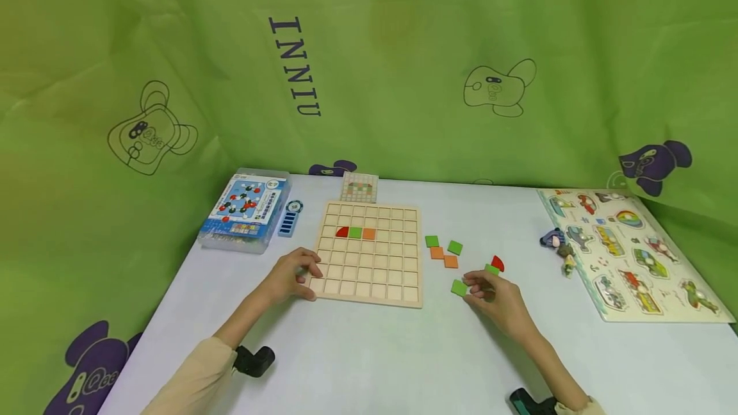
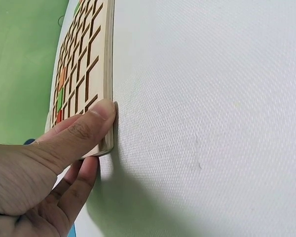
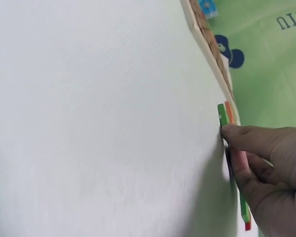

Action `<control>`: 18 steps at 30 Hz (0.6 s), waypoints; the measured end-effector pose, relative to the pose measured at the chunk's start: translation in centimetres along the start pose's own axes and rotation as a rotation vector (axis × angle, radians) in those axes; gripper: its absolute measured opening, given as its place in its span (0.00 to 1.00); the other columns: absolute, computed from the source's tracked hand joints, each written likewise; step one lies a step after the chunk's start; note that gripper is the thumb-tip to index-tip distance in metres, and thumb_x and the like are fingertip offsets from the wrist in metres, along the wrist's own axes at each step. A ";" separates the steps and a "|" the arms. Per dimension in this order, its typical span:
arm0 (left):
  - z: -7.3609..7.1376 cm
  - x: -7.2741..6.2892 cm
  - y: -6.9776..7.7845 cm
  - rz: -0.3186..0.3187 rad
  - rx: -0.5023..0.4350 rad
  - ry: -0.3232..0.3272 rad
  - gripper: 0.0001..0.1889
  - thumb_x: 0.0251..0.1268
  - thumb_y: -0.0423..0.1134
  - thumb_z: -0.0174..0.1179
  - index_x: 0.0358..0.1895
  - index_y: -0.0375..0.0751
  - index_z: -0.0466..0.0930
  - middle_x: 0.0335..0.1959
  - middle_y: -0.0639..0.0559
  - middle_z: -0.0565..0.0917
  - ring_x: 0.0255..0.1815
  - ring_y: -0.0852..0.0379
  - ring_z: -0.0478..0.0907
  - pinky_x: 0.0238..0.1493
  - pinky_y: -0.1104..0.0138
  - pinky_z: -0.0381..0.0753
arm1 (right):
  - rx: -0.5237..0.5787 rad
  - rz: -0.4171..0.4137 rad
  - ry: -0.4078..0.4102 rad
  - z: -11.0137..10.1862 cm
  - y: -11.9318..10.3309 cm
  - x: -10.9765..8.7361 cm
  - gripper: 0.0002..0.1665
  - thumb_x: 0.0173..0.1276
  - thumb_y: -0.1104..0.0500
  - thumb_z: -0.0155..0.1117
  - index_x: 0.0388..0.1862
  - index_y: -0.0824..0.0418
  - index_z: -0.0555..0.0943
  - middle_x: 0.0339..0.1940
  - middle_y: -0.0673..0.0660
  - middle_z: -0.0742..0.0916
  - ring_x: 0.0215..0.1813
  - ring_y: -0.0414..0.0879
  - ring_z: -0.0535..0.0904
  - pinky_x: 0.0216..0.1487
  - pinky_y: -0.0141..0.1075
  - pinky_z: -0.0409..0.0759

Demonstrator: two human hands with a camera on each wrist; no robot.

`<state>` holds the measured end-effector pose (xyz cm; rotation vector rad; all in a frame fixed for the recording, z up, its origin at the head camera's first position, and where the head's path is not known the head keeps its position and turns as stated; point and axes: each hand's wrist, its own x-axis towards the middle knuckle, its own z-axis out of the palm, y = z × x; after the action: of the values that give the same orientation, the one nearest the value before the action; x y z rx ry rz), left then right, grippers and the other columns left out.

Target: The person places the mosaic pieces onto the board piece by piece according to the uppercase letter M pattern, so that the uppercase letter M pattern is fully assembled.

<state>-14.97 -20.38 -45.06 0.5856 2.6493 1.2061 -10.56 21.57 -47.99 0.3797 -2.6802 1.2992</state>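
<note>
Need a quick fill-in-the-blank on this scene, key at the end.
1. On the grid board, the green square sits between the red piece and the ____ square.
2. In the head view, the left hand grips the board's near ____ corner.
3. The right hand has its fingertips at a ____ tile.
4. In the head view, the picture board lies on the table's ____ side.

Missing: orange; left; green; right.

The left forearm (image 1: 245, 319) slants forward and inward from a pale sleeve (image 1: 193, 380); the left hand (image 1: 293, 275) grips with its thumb set apart from bent fingers. The right forearm (image 1: 550, 364) angles forward and leftward, the right hand (image 1: 500, 303) pinching with thumb and fingertips, knuckles bent.
</note>
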 end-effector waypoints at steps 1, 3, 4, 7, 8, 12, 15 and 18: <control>0.0 0.0 0.0 0.000 -0.001 0.000 0.16 0.33 0.23 0.76 0.30 0.34 0.81 0.51 0.37 0.76 0.53 0.38 0.72 0.35 0.67 0.77 | 0.013 0.004 -0.004 0.0 -0.1 0.1 0.21 0.50 0.75 0.72 0.45 0.70 0.81 0.37 0.58 0.87 0.34 0.41 0.81 0.36 0.28 0.81; -0.1 0.0 0.0 0.004 -0.003 -0.002 0.16 0.33 0.23 0.76 0.31 0.34 0.81 0.51 0.36 0.76 0.53 0.38 0.72 0.35 0.67 0.77 | 0.061 0.019 -0.014 0.0 -0.3 0.2 0.21 0.52 0.75 0.71 0.47 0.71 0.80 0.38 0.60 0.87 0.36 0.41 0.82 0.37 0.27 0.80; 0.0 0.0 0.1 0.004 -0.005 -0.005 0.16 0.34 0.23 0.76 0.31 0.34 0.81 0.51 0.36 0.76 0.53 0.38 0.72 0.35 0.67 0.77 | 0.098 0.034 -0.017 0.1 -0.3 0.3 0.21 0.53 0.75 0.70 0.48 0.72 0.80 0.39 0.62 0.87 0.37 0.42 0.82 0.37 0.27 0.80; 0.0 0.0 0.2 0.004 -0.002 -0.005 0.16 0.34 0.24 0.76 0.30 0.34 0.81 0.51 0.37 0.76 0.53 0.38 0.72 0.35 0.68 0.77 | 0.210 0.082 -0.027 0.3 -0.4 0.9 0.21 0.57 0.74 0.67 0.51 0.74 0.78 0.43 0.66 0.86 0.41 0.45 0.83 0.41 0.25 0.79; 0.0 0.0 0.2 0.003 0.002 -0.004 0.16 0.34 0.24 0.76 0.30 0.34 0.81 0.51 0.37 0.76 0.54 0.38 0.72 0.35 0.68 0.76 | 0.244 0.101 -0.028 0.5 -0.5 1.1 0.21 0.58 0.74 0.66 0.52 0.74 0.77 0.45 0.67 0.85 0.42 0.44 0.83 0.41 0.25 0.79; -0.1 0.0 0.2 -0.004 0.015 0.006 0.16 0.33 0.24 0.76 0.30 0.34 0.81 0.51 0.38 0.76 0.55 0.38 0.71 0.35 0.69 0.75 | 0.364 0.161 -0.016 1.2 -0.9 2.4 0.22 0.61 0.73 0.64 0.55 0.76 0.75 0.49 0.72 0.83 0.44 0.40 0.83 0.45 0.23 0.77; -0.1 0.0 0.2 -0.008 0.019 0.006 0.16 0.33 0.24 0.76 0.30 0.34 0.81 0.51 0.38 0.76 0.55 0.38 0.71 0.35 0.68 0.75 | 0.438 0.187 -0.008 2.0 -1.5 3.5 0.23 0.61 0.74 0.63 0.56 0.77 0.74 0.51 0.73 0.82 0.45 0.37 0.82 0.46 0.24 0.77; -0.2 0.0 0.2 -0.008 0.018 0.005 0.16 0.33 0.24 0.76 0.30 0.35 0.81 0.51 0.38 0.76 0.55 0.39 0.71 0.36 0.68 0.76 | 0.481 0.191 0.004 3.1 -1.9 5.0 0.23 0.61 0.75 0.63 0.56 0.78 0.73 0.52 0.74 0.81 0.45 0.37 0.82 0.47 0.24 0.77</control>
<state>-14.93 -20.39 -44.80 0.5747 2.6675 1.1839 -14.85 17.16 -47.34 0.1675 -2.4219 1.9998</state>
